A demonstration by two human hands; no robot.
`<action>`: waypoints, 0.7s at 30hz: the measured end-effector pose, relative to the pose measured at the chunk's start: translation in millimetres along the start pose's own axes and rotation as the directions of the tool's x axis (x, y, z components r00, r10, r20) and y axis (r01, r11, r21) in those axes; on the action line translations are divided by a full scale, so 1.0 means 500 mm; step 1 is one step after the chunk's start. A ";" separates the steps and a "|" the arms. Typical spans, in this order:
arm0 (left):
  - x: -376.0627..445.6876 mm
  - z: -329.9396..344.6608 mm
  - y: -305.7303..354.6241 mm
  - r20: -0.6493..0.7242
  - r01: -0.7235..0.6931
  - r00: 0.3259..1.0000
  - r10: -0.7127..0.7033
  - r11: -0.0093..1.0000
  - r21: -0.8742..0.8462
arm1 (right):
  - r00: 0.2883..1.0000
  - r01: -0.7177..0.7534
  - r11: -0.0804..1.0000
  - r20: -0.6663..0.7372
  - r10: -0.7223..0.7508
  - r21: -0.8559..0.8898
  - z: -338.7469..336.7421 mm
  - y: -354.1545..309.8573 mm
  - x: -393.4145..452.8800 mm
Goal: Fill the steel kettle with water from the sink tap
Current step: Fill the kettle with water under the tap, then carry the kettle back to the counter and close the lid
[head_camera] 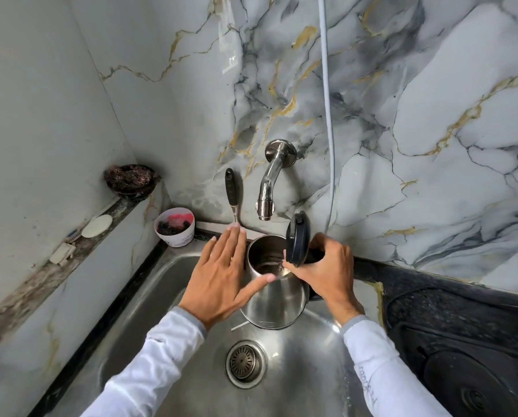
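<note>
We see a steel sink (167, 284) set in a dark worktop (462, 299) under marble-patterned walls (432, 100). At centre frame, below the tap (266, 194), our right hand (327, 272) has its grip closed on the handle of the shiny kettle (274, 299), black lid (297, 237) flipped up. Our left hand (218, 275) rests flat and open against its side.

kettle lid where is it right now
In the head view the black lid stands flipped open above the steel kettle, just below the tap, beside the right hand.
</note>
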State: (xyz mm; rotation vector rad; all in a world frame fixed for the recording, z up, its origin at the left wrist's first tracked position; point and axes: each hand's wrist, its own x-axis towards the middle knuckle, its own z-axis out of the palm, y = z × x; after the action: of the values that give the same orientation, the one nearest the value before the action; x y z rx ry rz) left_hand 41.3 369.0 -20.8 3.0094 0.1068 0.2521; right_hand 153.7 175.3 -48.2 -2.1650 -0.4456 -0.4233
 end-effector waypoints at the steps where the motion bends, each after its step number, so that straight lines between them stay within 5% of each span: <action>1: -0.013 0.004 0.010 0.001 -0.007 1.000 0.007 0.999 0.050 | 1.000 -0.004 1.000 -0.003 0.004 -0.003 -0.011 0.000 -0.004; 7: -0.057 -0.002 0.110 -0.017 -0.053 0.998 0.057 0.987 0.153 | 0.999 -0.034 0.999 -0.042 0.034 -0.011 -0.119 0.017 -0.056; 21: -0.117 0.021 0.471 -0.015 -0.116 0.993 0.117 0.990 0.084 | 0.992 -0.066 0.997 -0.106 0.061 -0.043 -0.453 0.189 -0.166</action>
State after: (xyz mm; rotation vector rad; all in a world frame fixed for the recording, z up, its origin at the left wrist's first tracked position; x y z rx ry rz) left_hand -0.1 130.0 -11.1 3.1005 -0.0586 0.2955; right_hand 92.3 -75.1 -20.9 -2.1840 -0.3104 -0.5139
